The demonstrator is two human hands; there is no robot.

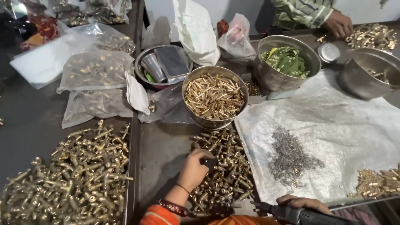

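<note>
A worker's left hand (194, 167) rests, fingers curled, on a heap of small brass fittings (223, 171) on a dark metal table (160, 150); whether the fingertips pinch a piece cannot be told, as they are folded under. The right hand (303, 203), partly cut off at the lower edge, is wrapped around a dark power tool (298, 215) whose tip is hidden. Beyond the heap stands a steel bowl (215, 96) of brass parts. Grey metal shavings (289, 157), perhaps tiny springs, lie on a white sheet (346, 129). Another person's hand (339, 23) appears at top.
</note>
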